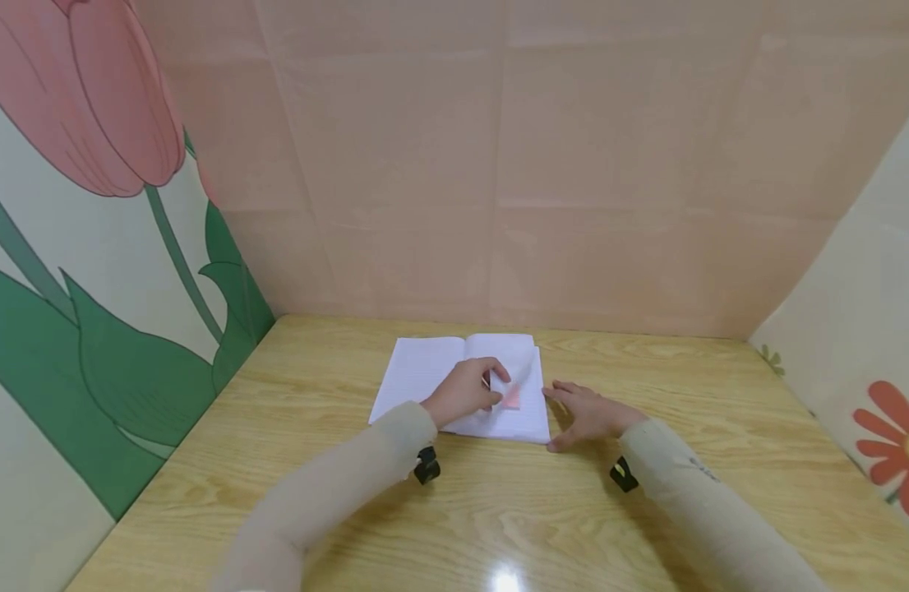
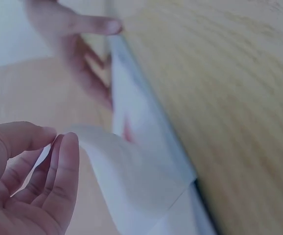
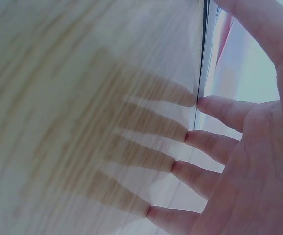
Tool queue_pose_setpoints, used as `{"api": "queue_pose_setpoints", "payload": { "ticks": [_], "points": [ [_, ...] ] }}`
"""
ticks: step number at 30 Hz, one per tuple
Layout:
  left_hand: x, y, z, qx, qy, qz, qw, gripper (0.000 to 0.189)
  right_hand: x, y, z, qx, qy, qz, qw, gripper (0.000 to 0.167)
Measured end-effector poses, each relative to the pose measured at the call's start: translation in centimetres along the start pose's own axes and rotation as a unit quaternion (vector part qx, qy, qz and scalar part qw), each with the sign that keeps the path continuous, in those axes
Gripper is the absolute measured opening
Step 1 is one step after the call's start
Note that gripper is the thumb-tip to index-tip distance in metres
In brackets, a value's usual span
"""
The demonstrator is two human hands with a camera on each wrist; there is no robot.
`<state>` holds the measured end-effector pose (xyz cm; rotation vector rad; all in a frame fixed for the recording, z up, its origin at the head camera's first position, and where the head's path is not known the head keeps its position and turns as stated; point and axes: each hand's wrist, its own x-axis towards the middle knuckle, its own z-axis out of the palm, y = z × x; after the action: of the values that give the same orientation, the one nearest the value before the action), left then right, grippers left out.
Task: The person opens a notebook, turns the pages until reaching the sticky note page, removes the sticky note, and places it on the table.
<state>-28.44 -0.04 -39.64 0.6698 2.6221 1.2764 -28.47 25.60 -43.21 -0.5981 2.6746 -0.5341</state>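
An open notebook point(image 1: 417, 378) with white lined pages lies on the table. Over its right half, my left hand point(image 1: 462, 389) pinches a page point(image 2: 117, 171) between thumb and fingertips, and the sheet curls up off the ones below. A pink patch point(image 1: 511, 400) shows on the right side, partly behind the lifted sheet. My right hand point(image 1: 591, 413) rests at the notebook's right side, thumb by the near corner. In the right wrist view its spread fingers point(image 3: 215, 147) reach down to the tabletop, the foremost fingertip right at the notebook's edge.
The wood-grain table point(image 1: 314, 362) meets a pink backdrop point(image 1: 499, 247) behind the notebook. A tulip-printed panel point(image 1: 129, 271) borders the left side, and a flower-printed panel point(image 1: 854, 329) borders the right. Dark straps point(image 1: 427, 466) show at both wrists.
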Motion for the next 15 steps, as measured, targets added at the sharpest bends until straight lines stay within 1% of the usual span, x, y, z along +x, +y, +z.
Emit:
{"api": "queue_pose_setpoints", "payload": {
  "ticks": [4, 9, 12, 15],
  "points": [
    [-0.8, 0.1, -1.9, -0.005, 0.037, 0.009, 0.9993, 0.021, 0.0, 0.2, 0.0, 0.000, 0.003, -0.005, 1.0000, 0.105],
    [-2.0, -0.3, -4.2, -0.026, 0.067, -0.001, 0.9974, 0.021, 0.0, 0.2, 0.0, 0.000, 0.000, -0.008, 1.0000, 0.105],
    [-2.7, -0.9, -5.5, -0.035, 0.083, -0.010, 0.9958, 0.020, -0.1, 0.1, 0.0, 0.001, -0.003, -0.008, 1.0000, 0.105],
    [-3.4, -1.8, -6.5, -0.033, 0.102, -0.017, 0.9941, 0.020, -0.1, -0.1, 0.0, 0.002, -0.003, -0.011, 0.9999, 0.105]
  ]
}}
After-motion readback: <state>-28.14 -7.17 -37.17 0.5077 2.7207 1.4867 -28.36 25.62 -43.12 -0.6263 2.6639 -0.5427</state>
